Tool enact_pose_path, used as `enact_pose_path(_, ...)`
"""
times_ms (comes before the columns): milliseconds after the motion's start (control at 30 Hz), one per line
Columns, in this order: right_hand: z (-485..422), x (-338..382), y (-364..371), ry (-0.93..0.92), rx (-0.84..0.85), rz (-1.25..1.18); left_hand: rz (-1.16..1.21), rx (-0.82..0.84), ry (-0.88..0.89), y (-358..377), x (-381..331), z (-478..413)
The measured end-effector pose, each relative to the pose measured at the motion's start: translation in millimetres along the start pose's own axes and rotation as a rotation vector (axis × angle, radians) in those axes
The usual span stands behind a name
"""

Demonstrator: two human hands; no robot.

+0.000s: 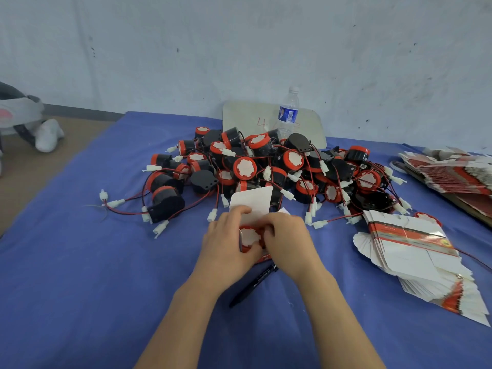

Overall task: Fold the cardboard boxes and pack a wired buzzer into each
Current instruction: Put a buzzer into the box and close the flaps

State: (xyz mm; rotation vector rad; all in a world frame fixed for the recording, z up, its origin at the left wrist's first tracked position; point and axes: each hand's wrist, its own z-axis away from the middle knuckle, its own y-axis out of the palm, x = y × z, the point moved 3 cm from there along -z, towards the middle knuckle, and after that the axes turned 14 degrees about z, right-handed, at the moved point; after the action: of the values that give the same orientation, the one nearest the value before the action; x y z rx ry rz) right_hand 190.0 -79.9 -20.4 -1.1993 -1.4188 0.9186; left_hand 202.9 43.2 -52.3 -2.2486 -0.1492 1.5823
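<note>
Red-rimmed, white-faced round buzzer (250, 237) is seated in the small red-and-white cardboard box (263, 258), clasped by left hand (229, 243) and right hand (287, 241) before the pile (266, 166); its unseen wire could be pinched under the raised flap (253, 201).

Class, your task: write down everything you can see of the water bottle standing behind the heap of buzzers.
The water bottle is clear plastic with a white cap and a blue-and-white label round its middle. It stands upright at the far side of the blue-covered table, behind the heap of buzzers, which hides its base. A pale board with red marks stands right behind it. Whether it holds water cannot be told.
</note>
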Motion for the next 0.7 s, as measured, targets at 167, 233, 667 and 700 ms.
enact_pose_path(167, 1.2, -11.9, -4.2, 0.145, -0.152, -0.207, -0.025, 0.004, 0.021, 0.0, -0.5, 0.4)
enact_pose_path(233, 2.1, -13.2, -3.5, 0.151, -0.19, -0.101, -0.031, 0.005, 0.022, 0.7, -0.4, 0.3)
enact_pose_path(667, 15.3, -21.7, -3.1, 0.083, -0.032, 0.127, 0.015, 0.001, 0.05, 1.5, 0.8, 0.4)
enact_pose_path(700, 15.4, -20.7, -0.8, 0.075, 0.009, 0.137, 0.02, 0.002, 0.054, 1.7, 1.3, 0.3)
